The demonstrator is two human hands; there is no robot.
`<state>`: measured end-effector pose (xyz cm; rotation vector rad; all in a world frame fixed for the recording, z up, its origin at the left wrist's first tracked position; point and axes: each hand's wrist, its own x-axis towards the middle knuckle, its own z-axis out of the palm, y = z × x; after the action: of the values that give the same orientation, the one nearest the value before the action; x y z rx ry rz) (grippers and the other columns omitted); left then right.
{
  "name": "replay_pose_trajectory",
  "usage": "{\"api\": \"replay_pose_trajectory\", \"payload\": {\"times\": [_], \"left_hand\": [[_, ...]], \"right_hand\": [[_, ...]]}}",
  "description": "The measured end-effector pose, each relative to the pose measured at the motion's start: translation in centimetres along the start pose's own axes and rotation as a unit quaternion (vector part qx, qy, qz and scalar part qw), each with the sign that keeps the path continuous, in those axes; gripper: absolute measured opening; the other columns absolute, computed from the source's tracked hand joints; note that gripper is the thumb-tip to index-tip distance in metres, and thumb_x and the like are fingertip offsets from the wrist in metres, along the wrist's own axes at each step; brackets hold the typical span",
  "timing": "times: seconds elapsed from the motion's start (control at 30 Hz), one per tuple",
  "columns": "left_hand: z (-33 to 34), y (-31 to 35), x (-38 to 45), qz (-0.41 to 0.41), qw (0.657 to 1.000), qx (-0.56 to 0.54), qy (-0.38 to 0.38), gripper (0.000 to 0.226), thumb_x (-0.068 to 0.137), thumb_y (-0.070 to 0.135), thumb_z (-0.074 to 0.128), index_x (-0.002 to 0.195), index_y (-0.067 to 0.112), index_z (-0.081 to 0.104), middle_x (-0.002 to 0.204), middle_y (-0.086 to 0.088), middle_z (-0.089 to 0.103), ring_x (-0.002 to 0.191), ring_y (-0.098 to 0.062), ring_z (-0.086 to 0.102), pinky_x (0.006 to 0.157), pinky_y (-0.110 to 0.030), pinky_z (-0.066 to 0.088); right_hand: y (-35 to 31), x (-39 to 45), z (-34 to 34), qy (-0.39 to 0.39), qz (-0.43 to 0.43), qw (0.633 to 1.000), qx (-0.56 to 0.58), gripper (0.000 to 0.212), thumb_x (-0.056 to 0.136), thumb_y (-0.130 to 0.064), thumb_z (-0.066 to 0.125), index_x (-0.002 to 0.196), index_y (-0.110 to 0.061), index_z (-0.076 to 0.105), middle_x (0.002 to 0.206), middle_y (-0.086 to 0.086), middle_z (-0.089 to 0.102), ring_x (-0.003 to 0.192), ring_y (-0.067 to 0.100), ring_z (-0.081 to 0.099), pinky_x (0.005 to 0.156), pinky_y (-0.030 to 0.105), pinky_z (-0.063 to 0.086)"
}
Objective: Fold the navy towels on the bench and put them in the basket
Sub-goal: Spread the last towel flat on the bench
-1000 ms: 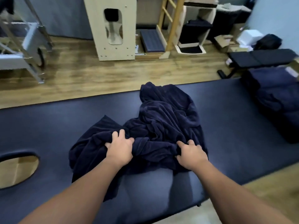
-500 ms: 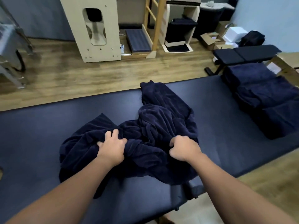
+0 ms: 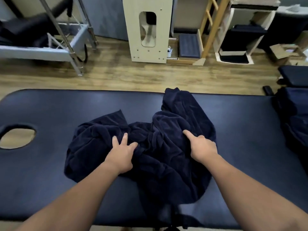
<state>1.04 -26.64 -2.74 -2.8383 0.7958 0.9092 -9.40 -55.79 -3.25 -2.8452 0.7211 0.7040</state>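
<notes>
A crumpled navy towel lies in a heap across the middle of the dark padded bench, one end reaching the far edge and part of it hanging over the near edge. My left hand grips folds of the towel near its left side, thumb and fingers dug into the cloth. My right hand holds the cloth on the right side, with the fingers tucked under a fold and the thumb pointing forward. No basket is in view.
The bench has an oval face hole at its left end. More navy towels are piled at the right end. Beyond lie a wooden floor, a white cabinet, a wooden ladder and a metal frame.
The view has swung left, bringing the face hole into sight and pushing the towel pile to the right edge. Both hands stay on the towel; the right thumb now points forward.
</notes>
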Motion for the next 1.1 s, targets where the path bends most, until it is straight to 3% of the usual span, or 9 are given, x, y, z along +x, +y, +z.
{"api": "replay_pose_trajectory", "payload": {"times": [0.2,0.37,0.5,0.6,0.67,0.73,0.83,0.93,1.1], "left_hand": [[0.4,5.4,-0.4,0.054,0.998,-0.022,0.005,0.084,0.084,0.016,0.067,0.155,0.034,0.025,0.169,-0.003,-0.012,0.150,-0.051,-0.007,0.111,-0.047,0.042],[1.4,9.2,-0.9,0.078,0.996,0.033,0.005,0.079,0.086,0.020,0.068,0.153,0.022,0.026,0.170,-0.005,-0.007,0.150,-0.051,0.002,0.107,-0.045,0.043],[0.5,7.8,-2.0,0.079,0.977,0.173,0.090,0.051,0.088,0.026,0.062,0.136,0.017,0.045,0.150,-0.009,0.038,0.128,-0.038,0.038,0.087,-0.042,0.045],[1.0,6.1,-3.2,0.139,0.942,0.272,0.141,0.028,0.077,0.026,0.065,0.103,0.016,0.066,0.104,-0.005,0.062,0.108,-0.032,0.048,0.085,-0.044,0.035],[1.5,5.1,-3.8,0.194,0.925,0.292,0.149,0.019,0.064,0.026,0.072,0.078,0.015,0.069,0.078,-0.005,0.063,0.091,-0.031,0.054,0.097,-0.048,0.038],[1.8,4.4,-5.2,0.197,0.930,0.295,0.094,0.019,0.072,0.028,0.067,0.085,0.015,0.067,0.082,-0.006,0.067,0.094,-0.030,0.058,0.120,-0.052,0.025],[1.9,3.9,-7.1,0.136,0.950,0.280,0.030,0.020,0.085,0.030,0.057,0.102,0.019,0.053,0.097,-0.004,0.070,0.098,-0.028,0.063,0.117,-0.043,0.030],[2.1,3.6,-9.0,0.114,0.956,0.270,0.011,0.027,0.085,0.031,0.054,0.110,0.019,0.051,0.100,-0.003,0.069,0.090,-0.027,0.067,0.081,-0.037,0.043],[3.2,4.1,-11.4,0.093,0.976,0.196,0.004,0.043,0.086,0.019,0.052,0.128,0.023,0.045,0.104,-0.005,0.065,0.095,-0.031,0.065,0.071,-0.038,0.048]], "right_hand": [[9.9,-4.5,2.1,-0.004,0.140,0.989,0.047,0.081,0.092,-0.019,0.045,0.147,-0.055,-0.001,0.112,0.008,0.052,0.082,0.029,0.058,0.082,0.048,0.053],[12.0,-8.5,4.8,0.031,0.206,0.978,-0.002,0.068,0.093,-0.026,0.050,0.150,-0.038,0.016,0.130,0.012,0.042,0.114,0.034,0.048,0.095,0.052,0.044],[8.3,-8.3,3.4,0.148,0.084,0.985,-0.034,0.059,0.080,-0.018,0.067,0.135,-0.021,0.046,0.153,0.016,0.024,0.135,0.039,0.030,0.099,0.055,0.044],[4.6,-6.9,2.2,0.176,-0.071,0.981,-0.041,0.086,0.081,-0.012,0.068,0.153,-0.033,0.027,0.164,0.017,0.004,0.149,0.042,0.010,0.106,0.055,0.039],[2.5,-5.9,1.5,0.151,-0.110,0.980,-0.072,0.083,0.089,-0.013,0.062,0.154,-0.041,0.020,0.166,0.014,-0.010,0.152,0.042,-0.006,0.114,0.055,0.030],[1.3,-5.2,1.2,0.124,-0.123,0.979,-0.109,0.053,0.095,-0.017,0.055,0.144,-0.032,0.041,0.167,0.013,-0.007,0.153,0.040,-0.010,0.119,0.058,0.020],[1.7,-5.4,2.1,0.098,-0.121,0.978,-0.138,0.038,0.097,-0.021,0.048,0.135,-0.020,0.054,0.161,0.011,0.027,0.153,0.032,0.011,0.122,0.057,0.014],[3.4,-8.2,3.7,0.082,-0.116,0.975,-0.171,0.030,0.094,-0.020,0.049,0.123,-0.018,0.055,0.127,0.005,0.060,0.125,0.027,0.050,0.119,0.054,0.022],[5.9,-12.8,5.7,0.104,-0.067,0.975,-0.184,0.036,0.092,-0.019,0.048,0.128,-0.019,0.044,0.105,0.001,0.071,0.101,0.027,0.063,0.085,0.042,0.037]]}}
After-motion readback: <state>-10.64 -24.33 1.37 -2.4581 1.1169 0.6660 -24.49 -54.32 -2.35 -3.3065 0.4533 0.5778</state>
